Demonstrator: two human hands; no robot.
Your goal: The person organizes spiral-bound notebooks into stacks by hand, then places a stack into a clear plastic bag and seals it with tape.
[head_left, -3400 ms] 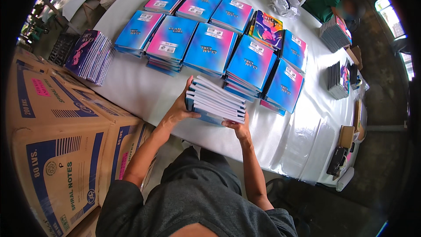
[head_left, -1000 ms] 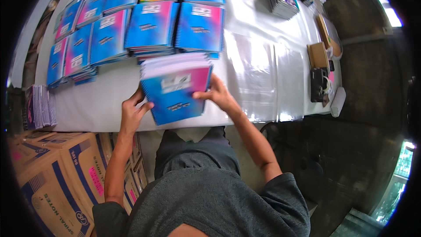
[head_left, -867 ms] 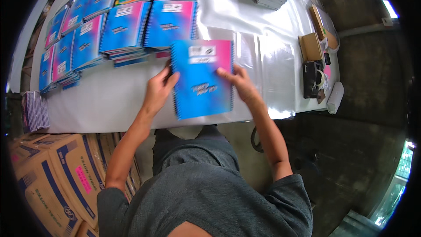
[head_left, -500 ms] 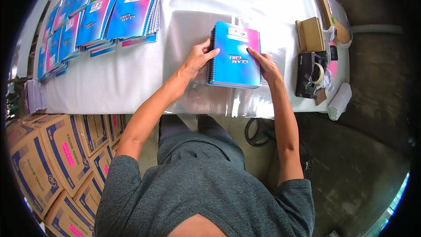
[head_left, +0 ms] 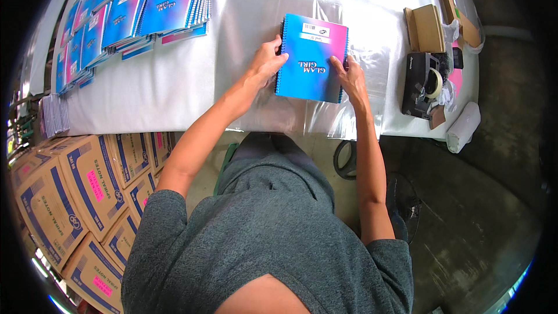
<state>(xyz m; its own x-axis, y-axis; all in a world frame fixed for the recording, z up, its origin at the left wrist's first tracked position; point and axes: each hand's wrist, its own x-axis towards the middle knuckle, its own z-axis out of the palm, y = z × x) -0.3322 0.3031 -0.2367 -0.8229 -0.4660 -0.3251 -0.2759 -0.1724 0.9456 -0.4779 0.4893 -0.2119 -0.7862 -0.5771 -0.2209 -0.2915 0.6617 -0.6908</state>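
Observation:
A stack of blue and pink spiral notebooks (head_left: pixel 311 58) is between my hands, over a clear plastic sheet (head_left: pixel 250 104) on the white-covered table. My left hand (head_left: pixel 269 57) grips the stack at its left spiral edge, thumb on the top cover and fingers out of sight beneath. My right hand (head_left: pixel 350 75) clasps the right edge, its thumb resting on the cover. Only the top notebook shows fully, so how many lie under it is hidden.
Rows of similar notebooks (head_left: pixel 168 3) cover the table's far left. A black tape dispenser (head_left: pixel 415 90), an open cardboard piece (head_left: pixel 427 29) and a white roll (head_left: pixel 464 128) line the right side. Brown cartons (head_left: pixel 87 180) are stacked on the floor at left.
The notebook stack looks squarer, with its lower edge thinner to view. My hands still hold both sides. The whole view has shifted slightly, the table sitting higher in it.

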